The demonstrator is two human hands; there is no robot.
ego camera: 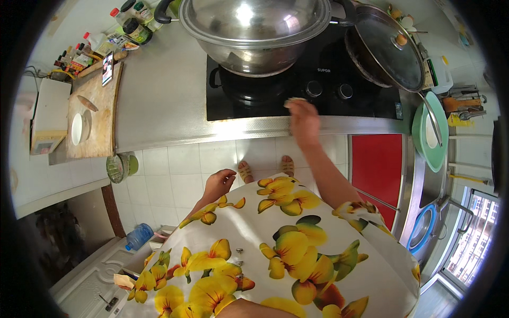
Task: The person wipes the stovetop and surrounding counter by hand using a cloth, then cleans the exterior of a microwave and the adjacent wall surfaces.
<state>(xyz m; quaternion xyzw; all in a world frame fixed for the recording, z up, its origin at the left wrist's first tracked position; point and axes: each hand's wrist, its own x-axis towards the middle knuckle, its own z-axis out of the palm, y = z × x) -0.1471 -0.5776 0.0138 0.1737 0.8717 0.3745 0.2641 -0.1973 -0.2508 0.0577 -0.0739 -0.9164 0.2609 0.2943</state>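
My right hand (305, 123) reaches over the front edge of the black glass cooktop (262, 111), left of and below its two knobs. Pinched at its fingertips is a small pale thing (293, 101), too blurred to name; it may touch the glass. My left hand (219, 183) hangs in front of my body above the tiled floor, fingers loosely curled, with nothing visible in it. A big lidded steel pot (254, 55) stands at the back left of the cooktop. To the right, a dark frying pan (364, 69) has a glass lid (391, 47) leaning over it.
A wooden cutting board (101, 137) on the left bears a white bowl (78, 129), a brown oblong thing (87, 103) and a phone (107, 69). Seasoning jars (137, 31) line the back. A green basin (439, 153) stands by the sink at right. Steel counter (163, 87) borders the cooktop.
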